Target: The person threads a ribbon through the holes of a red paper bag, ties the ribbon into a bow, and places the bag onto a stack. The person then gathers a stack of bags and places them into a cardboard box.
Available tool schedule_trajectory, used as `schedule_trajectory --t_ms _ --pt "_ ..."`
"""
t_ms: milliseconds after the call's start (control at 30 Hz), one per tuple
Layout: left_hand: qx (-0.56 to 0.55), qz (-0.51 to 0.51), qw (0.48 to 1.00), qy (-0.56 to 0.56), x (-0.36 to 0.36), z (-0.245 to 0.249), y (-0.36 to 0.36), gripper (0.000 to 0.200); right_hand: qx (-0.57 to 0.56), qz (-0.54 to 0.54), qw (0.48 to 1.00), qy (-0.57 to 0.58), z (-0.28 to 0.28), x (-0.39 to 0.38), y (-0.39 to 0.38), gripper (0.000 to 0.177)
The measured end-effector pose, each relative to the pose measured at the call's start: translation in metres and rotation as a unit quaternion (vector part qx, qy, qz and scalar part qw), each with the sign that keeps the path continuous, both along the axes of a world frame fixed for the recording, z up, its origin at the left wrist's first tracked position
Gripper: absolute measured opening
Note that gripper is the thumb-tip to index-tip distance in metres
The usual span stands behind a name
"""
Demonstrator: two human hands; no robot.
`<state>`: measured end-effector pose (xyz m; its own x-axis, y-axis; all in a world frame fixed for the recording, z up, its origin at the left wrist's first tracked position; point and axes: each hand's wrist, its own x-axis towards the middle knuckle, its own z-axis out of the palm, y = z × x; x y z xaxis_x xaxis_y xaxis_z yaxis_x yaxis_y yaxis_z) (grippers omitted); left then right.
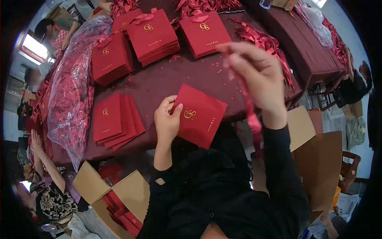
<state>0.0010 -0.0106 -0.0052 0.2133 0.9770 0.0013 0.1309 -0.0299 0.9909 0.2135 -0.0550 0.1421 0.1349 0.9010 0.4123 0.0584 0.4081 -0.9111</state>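
Observation:
My left hand (166,119) grips the left edge of a flat red paper bag (203,123), thumb on its front. The bag is tilted and shows a gold emblem and small print. Raised to the right of it, my right hand (256,77) pinches a shiny red ribbon (252,119) that hangs down past the wrist; motion blurs the fingertips. Left of my left hand, several similar bags lie fanned out in a small pile (113,119) on the dark red tablecloth (151,91).
Bag stacks (155,44), some with ribbons on top, line the table's back. Loose ribbons (266,40) lie at right. A clear plastic sack (73,83) of red material flanks the left. Open cartons (131,189) stand below. Other people sit around.

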Motion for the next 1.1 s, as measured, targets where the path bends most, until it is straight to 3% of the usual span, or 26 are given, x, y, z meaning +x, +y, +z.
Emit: schedule_trajectory --t_ms 33,100,133,233,300,333,533,567,767,1100 --pt "-0.001 0.002 1.000 0.001 0.000 0.002 -0.001 0.023 -0.073 0.023 0.997 0.029 -0.028 -0.008 0.005 0.025" --pt "0.014 0.012 1.000 0.004 0.002 0.007 -0.005 0.023 -0.067 -0.002 0.996 0.065 -0.085 -0.036 0.014 0.009" --pt "0.012 0.016 1.000 0.007 0.002 0.005 -0.005 0.023 -0.164 0.037 0.982 0.085 -0.092 -0.042 0.006 0.004" --pt "0.013 0.013 0.999 -0.040 0.002 0.000 -0.005 0.023 -0.093 -0.062 0.988 -0.105 -0.129 -0.061 0.006 0.009" --pt "0.037 0.015 0.999 -0.006 0.001 -0.002 -0.005 0.023 -0.055 -0.073 0.987 -0.136 -0.140 -0.063 0.008 0.009" --pt "0.035 0.014 0.999 -0.008 0.001 -0.003 -0.005 0.023 -0.014 -0.081 0.983 -0.164 -0.143 -0.063 0.009 0.009" --pt "0.031 0.014 0.998 -0.045 0.003 -0.004 -0.006 0.023 -0.061 -0.082 0.976 -0.189 -0.137 -0.064 0.010 0.009" --pt "0.030 0.024 0.999 -0.038 0.004 -0.002 -0.007 0.024 -0.098 -0.074 0.969 -0.213 -0.133 -0.065 0.009 0.008" --pt "0.060 0.055 0.997 0.006 0.006 -0.011 -0.009 0.026 -0.071 -0.087 0.957 -0.268 -0.125 -0.069 0.013 0.006" --pt "0.146 0.066 0.986 0.046 0.008 -0.015 -0.010 0.026 -0.151 -0.071 0.950 -0.263 -0.116 -0.077 0.026 0.007"
